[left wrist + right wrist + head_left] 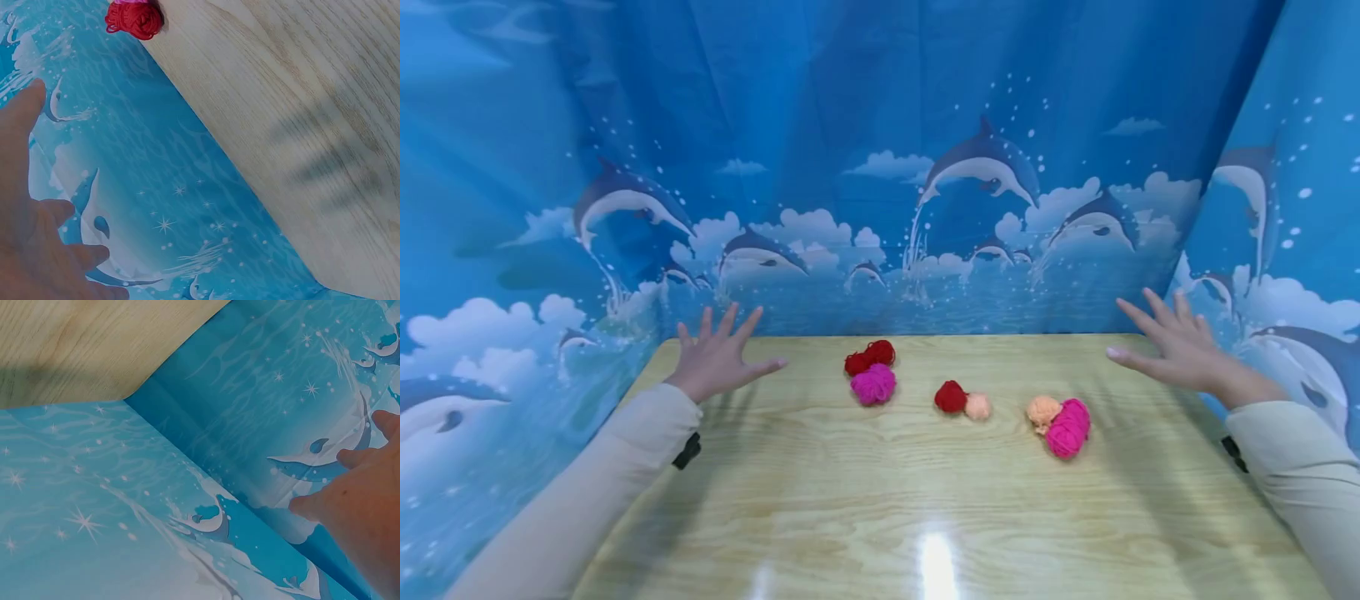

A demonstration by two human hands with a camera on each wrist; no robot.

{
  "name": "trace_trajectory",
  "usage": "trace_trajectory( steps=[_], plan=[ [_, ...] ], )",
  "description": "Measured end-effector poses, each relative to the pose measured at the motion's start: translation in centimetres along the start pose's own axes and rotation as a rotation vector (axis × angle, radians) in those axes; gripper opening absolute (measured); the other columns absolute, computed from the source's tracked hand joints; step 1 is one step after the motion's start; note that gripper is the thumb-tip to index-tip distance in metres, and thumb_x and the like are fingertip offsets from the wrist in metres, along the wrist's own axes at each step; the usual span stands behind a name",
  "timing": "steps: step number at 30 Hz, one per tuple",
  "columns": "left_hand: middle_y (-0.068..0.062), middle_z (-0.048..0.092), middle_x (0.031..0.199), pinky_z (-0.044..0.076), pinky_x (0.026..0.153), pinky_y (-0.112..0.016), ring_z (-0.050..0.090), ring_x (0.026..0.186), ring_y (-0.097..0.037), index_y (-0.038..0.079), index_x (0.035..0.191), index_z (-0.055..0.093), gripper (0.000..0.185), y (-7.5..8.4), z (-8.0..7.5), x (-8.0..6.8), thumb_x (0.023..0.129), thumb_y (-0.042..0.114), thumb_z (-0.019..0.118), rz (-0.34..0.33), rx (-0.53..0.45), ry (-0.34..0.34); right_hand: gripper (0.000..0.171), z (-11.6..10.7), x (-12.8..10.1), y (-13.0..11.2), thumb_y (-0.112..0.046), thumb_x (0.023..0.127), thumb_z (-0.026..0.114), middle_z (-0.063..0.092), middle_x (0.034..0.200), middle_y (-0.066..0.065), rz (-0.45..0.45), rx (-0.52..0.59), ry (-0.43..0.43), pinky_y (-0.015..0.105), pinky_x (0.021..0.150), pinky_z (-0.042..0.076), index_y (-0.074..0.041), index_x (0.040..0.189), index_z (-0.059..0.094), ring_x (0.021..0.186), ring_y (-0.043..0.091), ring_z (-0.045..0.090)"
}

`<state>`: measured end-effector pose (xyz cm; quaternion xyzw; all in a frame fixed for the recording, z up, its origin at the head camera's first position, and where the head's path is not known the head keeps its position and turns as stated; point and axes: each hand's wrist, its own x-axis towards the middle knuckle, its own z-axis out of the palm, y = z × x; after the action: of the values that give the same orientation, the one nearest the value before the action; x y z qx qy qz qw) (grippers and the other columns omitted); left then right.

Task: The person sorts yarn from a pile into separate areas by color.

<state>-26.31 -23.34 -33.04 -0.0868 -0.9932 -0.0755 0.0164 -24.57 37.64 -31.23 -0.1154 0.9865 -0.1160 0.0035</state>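
Woollen yarn balls (873, 384) and wooden table (880, 517) bear no writing.

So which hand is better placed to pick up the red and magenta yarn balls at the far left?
Left, probably: the left hand hovers open nearest the red yarn ball and magenta yarn ball; the right hand is across the table.

Three little bunches of yarn balls (963, 401) are sitting in a row on the desk (880, 517), between my left hand (718, 360) and my right hand (1172, 350).
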Motion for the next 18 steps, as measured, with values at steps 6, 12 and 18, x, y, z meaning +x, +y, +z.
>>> trace_trajectory(
  steps=[6,12,18],
  plan=[
    [-0.024,0.001,0.158,-0.013,0.099,-0.076,-0.011,0.138,-0.054,0.019,0.155,0.013,0.097,-0.2,1.0,1.2,0.083,0.071,0.053,0.013,-0.04,0.004,0.089,0.7,0.1,-0.5,-0.053,0.094,0.051,-0.012,0.153,0.034,-0.007,0.002,-0.027,0.08,0.095,-0.007,-0.012,0.155,0.002,0.132,0.056,-0.027],
    [-0.025,0.006,0.158,-0.002,0.102,-0.076,-0.004,0.139,-0.055,0.016,0.155,0.017,0.092,-0.5,2.9,2.9,0.086,0.062,0.057,0.059,-0.115,0.012,0.089,2.3,0.5,-1.4,-0.052,0.093,0.054,-0.008,0.154,0.033,-0.029,0.041,-0.048,0.08,0.095,-0.003,-0.012,0.155,0.006,0.133,0.057,-0.022],
    [-0.027,0.012,0.156,0.008,0.105,-0.074,0.004,0.139,-0.056,0.011,0.154,0.02,0.083,0.5,4.4,4.9,0.091,0.047,0.061,0.123,-0.224,0.011,0.087,3.8,0.9,-3.0,-0.048,0.092,0.058,-0.005,0.155,0.031,-0.083,0.143,-0.089,0.082,0.093,0.001,-0.016,0.156,0.009,0.135,0.058,-0.017]
  ],
)
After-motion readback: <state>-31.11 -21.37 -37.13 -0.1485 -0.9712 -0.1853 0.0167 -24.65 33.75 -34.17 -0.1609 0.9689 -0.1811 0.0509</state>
